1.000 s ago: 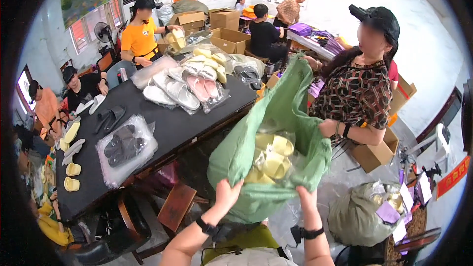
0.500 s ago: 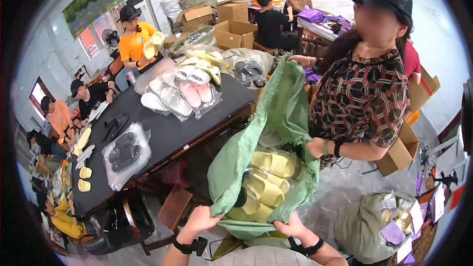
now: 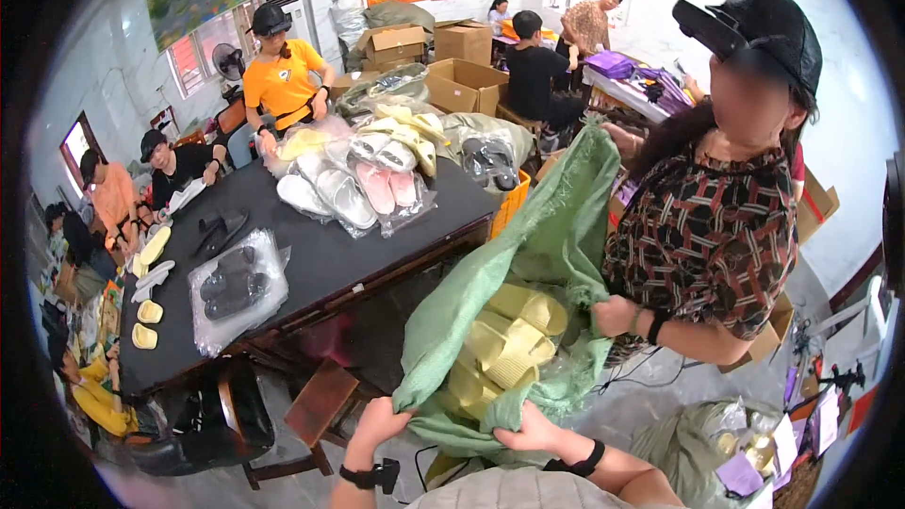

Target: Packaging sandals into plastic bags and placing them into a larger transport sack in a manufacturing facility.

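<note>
A large green woven sack [image 3: 448, 320] hangs open in front of me, with several yellow slippers [image 3: 514, 349] inside. My left hand [image 3: 379, 422] is closed round the near left part of its rim. At the near right, my right hand [image 3: 530, 430] grips another stretch of the rim, its fingers wrapped in the bunched fabric. Across from me, a co-worker in a patterned top [image 3: 702, 236] holds the far and right sides of the sack with both hands. The sack's bottom is hidden.
Left of the sack stands a black table [image 3: 320, 259] bearing bagged slippers [image 3: 344, 193] and a flat clear packet of dark slippers [image 3: 233, 294]. A wooden stool [image 3: 320, 402] is beside it. Another full sack [image 3: 674, 448] sits on the floor at right. Cardboard boxes [image 3: 467, 85] stand behind.
The sack's mouth has narrowed and its near rim is more bunched. My right hand has shifted slightly left. The person in orange has lowered a yellow item onto the table pile.
</note>
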`<control>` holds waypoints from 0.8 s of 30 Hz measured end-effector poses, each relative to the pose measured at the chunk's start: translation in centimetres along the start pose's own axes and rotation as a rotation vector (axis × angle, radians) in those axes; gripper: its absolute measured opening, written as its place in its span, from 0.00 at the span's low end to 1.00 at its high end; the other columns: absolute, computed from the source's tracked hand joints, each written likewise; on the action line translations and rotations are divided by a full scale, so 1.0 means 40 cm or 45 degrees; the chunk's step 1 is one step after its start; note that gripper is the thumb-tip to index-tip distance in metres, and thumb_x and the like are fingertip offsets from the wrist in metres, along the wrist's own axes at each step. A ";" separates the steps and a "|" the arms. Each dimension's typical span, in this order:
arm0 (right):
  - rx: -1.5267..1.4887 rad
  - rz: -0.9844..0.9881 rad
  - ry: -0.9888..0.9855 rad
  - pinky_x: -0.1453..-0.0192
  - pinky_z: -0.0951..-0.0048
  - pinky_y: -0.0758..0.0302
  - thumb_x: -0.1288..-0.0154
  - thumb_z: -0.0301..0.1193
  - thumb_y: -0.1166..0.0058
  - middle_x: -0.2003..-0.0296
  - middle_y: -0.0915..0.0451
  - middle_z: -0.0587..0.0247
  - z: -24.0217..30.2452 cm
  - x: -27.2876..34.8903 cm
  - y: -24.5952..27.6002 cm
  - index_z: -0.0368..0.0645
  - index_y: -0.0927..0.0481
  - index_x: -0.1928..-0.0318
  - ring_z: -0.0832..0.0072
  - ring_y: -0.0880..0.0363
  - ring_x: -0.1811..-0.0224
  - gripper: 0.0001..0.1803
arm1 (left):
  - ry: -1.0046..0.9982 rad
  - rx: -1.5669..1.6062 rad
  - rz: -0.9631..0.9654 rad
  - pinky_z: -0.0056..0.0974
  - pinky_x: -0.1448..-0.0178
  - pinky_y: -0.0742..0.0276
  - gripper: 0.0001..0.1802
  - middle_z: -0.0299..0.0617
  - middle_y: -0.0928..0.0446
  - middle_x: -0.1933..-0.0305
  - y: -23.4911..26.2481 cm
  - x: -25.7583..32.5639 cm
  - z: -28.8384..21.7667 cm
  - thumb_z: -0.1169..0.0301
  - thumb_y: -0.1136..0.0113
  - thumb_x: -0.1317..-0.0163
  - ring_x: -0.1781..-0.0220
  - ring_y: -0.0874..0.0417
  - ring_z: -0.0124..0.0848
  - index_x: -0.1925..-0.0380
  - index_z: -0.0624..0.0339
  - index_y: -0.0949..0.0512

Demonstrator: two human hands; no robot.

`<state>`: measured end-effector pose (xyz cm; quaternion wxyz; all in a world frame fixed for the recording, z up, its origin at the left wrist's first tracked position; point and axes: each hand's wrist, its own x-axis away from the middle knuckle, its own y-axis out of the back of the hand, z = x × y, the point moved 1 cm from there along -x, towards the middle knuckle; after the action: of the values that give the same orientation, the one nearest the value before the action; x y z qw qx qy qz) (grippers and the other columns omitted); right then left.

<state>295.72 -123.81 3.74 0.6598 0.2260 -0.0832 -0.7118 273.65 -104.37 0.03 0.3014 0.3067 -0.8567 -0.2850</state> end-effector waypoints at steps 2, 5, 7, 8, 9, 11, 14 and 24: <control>-0.327 -0.317 -0.138 0.54 0.66 0.25 0.46 0.21 0.48 0.67 0.21 0.62 -0.045 -0.020 -0.023 0.40 0.21 0.60 0.69 0.22 0.62 0.11 | -0.052 0.098 -0.123 0.48 0.59 0.23 0.21 0.59 0.20 0.72 -0.058 -0.064 0.032 0.56 0.37 0.47 0.63 0.17 0.53 0.67 0.66 0.19; -0.226 -0.374 -0.502 0.49 0.68 0.25 0.41 0.25 0.45 0.59 0.19 0.62 -0.216 -0.048 -0.058 0.39 0.22 0.53 0.72 0.22 0.55 0.15 | 0.076 0.049 -0.213 0.50 0.57 0.23 0.21 0.61 0.20 0.68 -0.091 -0.131 0.068 0.56 0.38 0.47 0.60 0.18 0.55 0.65 0.65 0.19; -0.161 -0.348 -0.602 0.48 0.68 0.25 0.40 0.27 0.43 0.58 0.19 0.61 -0.255 -0.061 -0.075 0.39 0.22 0.51 0.72 0.22 0.54 0.15 | 0.051 0.134 -0.296 0.49 0.56 0.23 0.22 0.61 0.20 0.67 -0.075 -0.143 0.069 0.55 0.37 0.47 0.59 0.17 0.55 0.65 0.66 0.19; -0.140 -0.343 -0.576 0.48 0.66 0.24 0.40 0.33 0.41 0.58 0.18 0.57 -0.257 -0.073 -0.088 0.39 0.21 0.51 0.66 0.20 0.54 0.18 | 0.023 0.210 -0.382 0.49 0.56 0.23 0.22 0.61 0.20 0.67 -0.061 -0.139 0.074 0.55 0.37 0.47 0.59 0.17 0.54 0.64 0.66 0.19; -0.118 -0.349 -0.554 0.47 0.64 0.24 0.40 0.39 0.39 0.58 0.17 0.53 -0.264 -0.080 -0.094 0.40 0.21 0.51 0.59 0.19 0.55 0.21 | 0.045 0.299 -0.430 0.47 0.57 0.22 0.23 0.60 0.20 0.67 -0.041 -0.129 0.067 0.53 0.35 0.48 0.60 0.16 0.51 0.64 0.65 0.18; 0.058 -0.332 -0.529 0.45 0.63 0.25 0.41 0.43 0.39 0.57 0.18 0.52 -0.336 -0.083 -0.107 0.40 0.21 0.51 0.57 0.20 0.53 0.23 | -0.089 0.535 -0.454 0.38 0.61 0.23 0.22 0.49 0.17 0.68 -0.007 -0.095 0.054 0.58 0.35 0.43 0.66 0.16 0.35 0.56 0.66 0.20; 0.185 -0.284 -0.670 0.39 0.62 0.29 0.43 0.56 0.41 0.49 0.21 0.46 -0.435 -0.097 -0.113 0.37 0.20 0.52 0.51 0.24 0.46 0.34 | -0.014 0.842 -0.468 0.33 0.63 0.24 0.25 0.42 0.17 0.67 0.010 -0.029 0.089 0.62 0.36 0.39 0.66 0.19 0.25 0.47 0.67 0.25; 0.069 -0.533 -1.416 0.44 0.66 0.30 0.43 0.64 0.45 0.57 0.18 0.52 -0.690 0.024 -0.159 0.33 0.20 0.51 0.62 0.22 0.53 0.42 | 0.561 0.878 -0.232 0.31 0.60 0.25 0.30 0.41 0.17 0.66 -0.035 0.289 0.549 0.61 0.34 0.40 0.65 0.19 0.24 0.41 0.65 0.29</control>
<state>301.89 -119.05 -23.52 0.3567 -0.1523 -0.3882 -0.8360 251.66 -106.66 -11.37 0.3306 0.5178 -0.7863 0.0656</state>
